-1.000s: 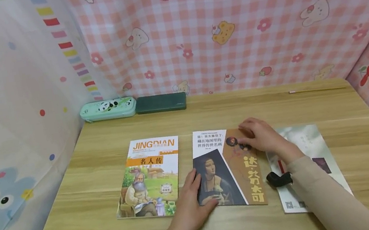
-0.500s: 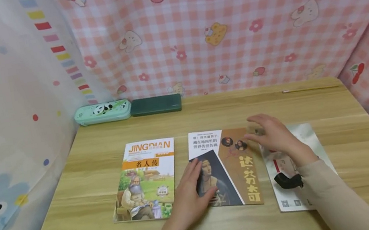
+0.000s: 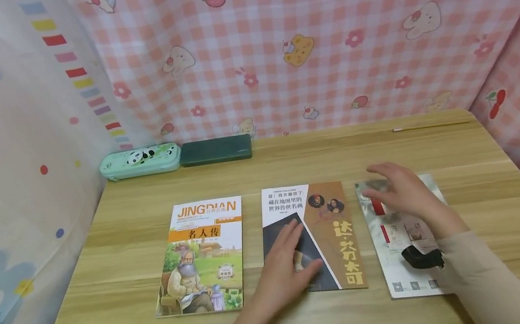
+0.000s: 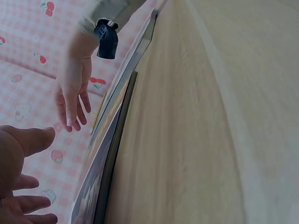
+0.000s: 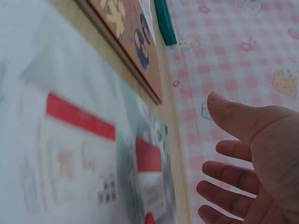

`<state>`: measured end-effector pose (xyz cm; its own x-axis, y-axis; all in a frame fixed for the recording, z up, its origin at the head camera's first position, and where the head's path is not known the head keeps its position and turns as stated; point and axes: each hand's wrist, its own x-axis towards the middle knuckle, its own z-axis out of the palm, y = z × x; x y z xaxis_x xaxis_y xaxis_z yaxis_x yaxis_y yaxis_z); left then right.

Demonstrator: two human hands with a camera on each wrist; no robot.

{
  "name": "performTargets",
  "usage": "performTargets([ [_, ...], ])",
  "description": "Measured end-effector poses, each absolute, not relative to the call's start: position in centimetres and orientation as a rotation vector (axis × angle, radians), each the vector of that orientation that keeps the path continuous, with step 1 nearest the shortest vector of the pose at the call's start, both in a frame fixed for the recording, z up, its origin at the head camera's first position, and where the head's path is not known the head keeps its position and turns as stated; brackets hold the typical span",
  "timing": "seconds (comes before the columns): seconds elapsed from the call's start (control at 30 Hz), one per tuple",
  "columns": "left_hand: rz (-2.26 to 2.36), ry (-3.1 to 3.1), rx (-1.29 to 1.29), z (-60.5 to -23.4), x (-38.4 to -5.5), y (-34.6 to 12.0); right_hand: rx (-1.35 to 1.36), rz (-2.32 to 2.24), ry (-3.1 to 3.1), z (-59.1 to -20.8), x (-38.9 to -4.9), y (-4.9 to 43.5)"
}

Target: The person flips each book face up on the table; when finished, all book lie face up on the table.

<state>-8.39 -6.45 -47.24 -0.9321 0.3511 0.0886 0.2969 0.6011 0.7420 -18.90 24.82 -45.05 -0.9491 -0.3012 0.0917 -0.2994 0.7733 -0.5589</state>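
Three books lie in a row on the wooden table. The left one [image 3: 204,257] has an orange title band and a drawing of a bearded person. The middle book [image 3: 332,241] is brown and white with a painted portrait, now mostly covered by my left hand [image 3: 285,266]. That hand hovers over its lower left part, fingers extended and thumb apart; the left wrist view shows a gap to the cover. My right hand [image 3: 407,194] is raised over the upper part of the pale grey-green book [image 3: 394,254], thumb and fingers spread, holding nothing.
A mint panda pencil case [image 3: 141,162] and a dark green case [image 3: 216,151] stand side by side at the table's back left. A yellow pencil [image 3: 432,126] lies at the back right. Pink checked cloth [image 3: 251,49] hangs behind the table [image 3: 108,302].
My right hand has moved off the middle book's upper right corner, rightward over the pale book. My left hand has shifted from the middle book's left edge to above its cover.
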Motion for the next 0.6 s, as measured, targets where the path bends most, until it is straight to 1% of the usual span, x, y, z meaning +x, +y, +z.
performTargets([
  [0.3, 1.144, 2.763, 0.665, -47.4, -8.7, -4.2, -0.466, -0.926, 2.973, -45.4, -18.5, 26.6],
  [0.53, 1.081, 2.745, 0.818, -47.7, -8.6, -2.3, -0.428, -0.957, 2.974, -45.6, -18.2, 28.0],
  [0.6, 1.078, 2.727, 0.828, -47.7, -8.6, -1.8, -0.431, -0.954, 2.982, -45.7, -18.1, 28.4],
])
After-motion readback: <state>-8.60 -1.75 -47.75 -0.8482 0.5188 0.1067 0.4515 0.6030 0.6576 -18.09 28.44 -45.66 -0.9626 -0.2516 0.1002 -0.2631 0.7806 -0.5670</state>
